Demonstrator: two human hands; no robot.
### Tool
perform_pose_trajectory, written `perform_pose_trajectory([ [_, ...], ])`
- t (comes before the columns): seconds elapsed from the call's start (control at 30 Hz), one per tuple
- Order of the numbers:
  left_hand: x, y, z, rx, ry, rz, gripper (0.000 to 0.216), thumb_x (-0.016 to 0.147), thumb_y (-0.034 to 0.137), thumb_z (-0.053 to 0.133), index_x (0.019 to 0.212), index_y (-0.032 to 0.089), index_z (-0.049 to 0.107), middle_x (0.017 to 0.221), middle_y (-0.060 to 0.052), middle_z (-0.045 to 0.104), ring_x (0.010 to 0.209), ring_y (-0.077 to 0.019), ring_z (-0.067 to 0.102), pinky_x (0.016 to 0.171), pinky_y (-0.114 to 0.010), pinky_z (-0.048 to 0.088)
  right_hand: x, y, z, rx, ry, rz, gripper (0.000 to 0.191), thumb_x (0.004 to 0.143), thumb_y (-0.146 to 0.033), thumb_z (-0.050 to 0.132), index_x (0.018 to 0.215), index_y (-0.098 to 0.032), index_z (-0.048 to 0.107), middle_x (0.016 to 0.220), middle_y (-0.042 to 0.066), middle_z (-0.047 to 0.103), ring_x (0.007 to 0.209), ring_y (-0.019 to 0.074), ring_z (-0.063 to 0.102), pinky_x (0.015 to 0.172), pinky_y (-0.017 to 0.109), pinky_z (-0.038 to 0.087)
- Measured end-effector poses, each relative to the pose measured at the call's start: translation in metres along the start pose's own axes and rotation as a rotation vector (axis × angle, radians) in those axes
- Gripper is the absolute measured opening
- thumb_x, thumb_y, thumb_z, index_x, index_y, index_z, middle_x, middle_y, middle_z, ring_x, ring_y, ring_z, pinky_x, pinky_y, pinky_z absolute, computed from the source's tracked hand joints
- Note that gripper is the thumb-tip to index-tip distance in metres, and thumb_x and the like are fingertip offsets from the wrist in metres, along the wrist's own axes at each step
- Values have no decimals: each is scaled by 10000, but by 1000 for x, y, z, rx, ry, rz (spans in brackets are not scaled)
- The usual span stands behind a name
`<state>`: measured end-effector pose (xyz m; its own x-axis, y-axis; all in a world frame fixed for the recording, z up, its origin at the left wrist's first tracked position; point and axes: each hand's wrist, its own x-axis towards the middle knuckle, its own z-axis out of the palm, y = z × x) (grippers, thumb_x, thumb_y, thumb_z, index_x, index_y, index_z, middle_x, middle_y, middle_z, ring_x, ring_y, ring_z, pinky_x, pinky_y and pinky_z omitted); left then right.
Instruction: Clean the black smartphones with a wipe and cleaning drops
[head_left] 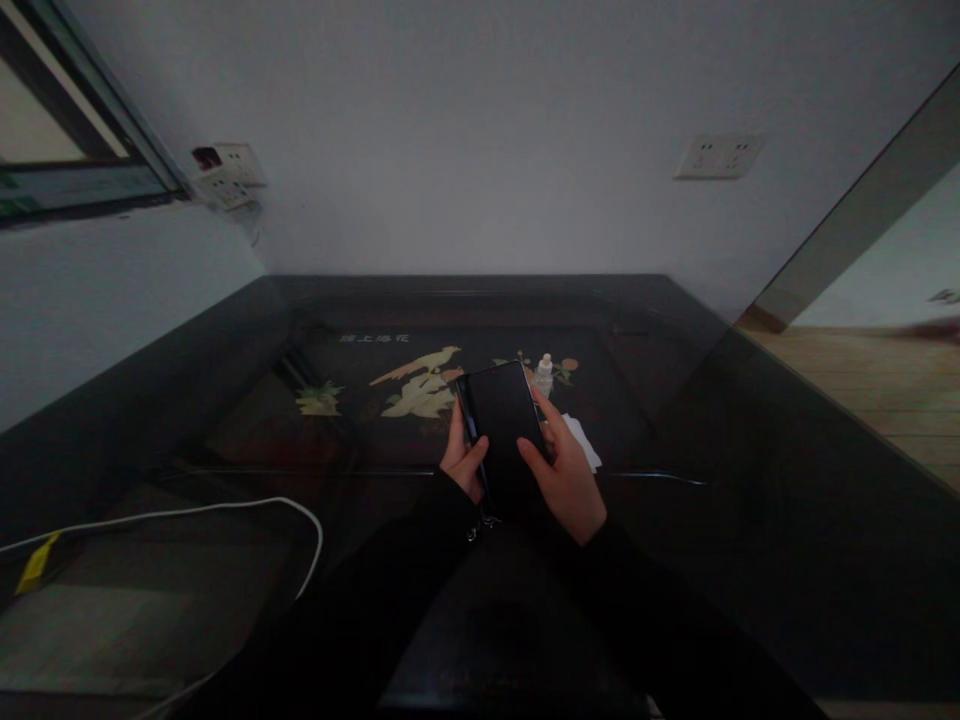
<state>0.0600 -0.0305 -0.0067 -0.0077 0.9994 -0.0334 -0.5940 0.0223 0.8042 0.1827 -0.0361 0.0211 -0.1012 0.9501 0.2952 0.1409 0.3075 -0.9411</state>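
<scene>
Both my hands hold a black smartphone (pixel 502 405) above a dark glossy table. My left hand (pixel 463 455) grips its left edge, thumb over the side. Along the right edge, my right hand (pixel 566 475) has its thumb on the front and its fingers behind. The phone's screen is dark, and a small charm (pixel 487 522) dangles near its lower end. Just past the phone stands a small clear bottle (pixel 544 372) with a white cap. A white cloth or paper (pixel 583 442) lies on the table, partly hidden by my right hand.
The dark table (pixel 675 400) carries a printed bird design (pixel 420 385). A white cable (pixel 225 507) with a yellow tag (pixel 37 563) curves across the left. Wall sockets (pixel 720 157) are at the back right, more (pixel 229 175) at the left corner. Wooden floor (pixel 855 385) shows at right.
</scene>
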Motion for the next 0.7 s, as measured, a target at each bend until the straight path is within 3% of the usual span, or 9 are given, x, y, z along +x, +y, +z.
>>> perform_pose_trajectory([
  [0.17,1,-2,-3,90,-19,50,1032,639,372,667,1401,244,-17,1407,-76,330,1229,-246,394,985,-358,386,3,-8,-4,75,-82,56,711,760,-165,525,1389,-225,199,1124,67,602,1062,228,549,906,432,445],
  [0.43,1,-4,-9,133,-37,44,995,670,375,652,1401,250,-12,1313,-66,468,1163,-242,469,939,-373,425,7,-11,-11,226,-170,174,777,716,-189,578,1385,-246,186,1033,58,644,937,235,618,797,432,508],
  [0.7,2,-3,-8,139,-37,48,1024,634,346,694,1403,215,30,1265,-81,515,1107,-222,519,927,-336,429,6,-3,-10,207,-207,137,776,712,-162,574,1384,-235,192,1026,56,644,911,219,628,829,411,492],
])
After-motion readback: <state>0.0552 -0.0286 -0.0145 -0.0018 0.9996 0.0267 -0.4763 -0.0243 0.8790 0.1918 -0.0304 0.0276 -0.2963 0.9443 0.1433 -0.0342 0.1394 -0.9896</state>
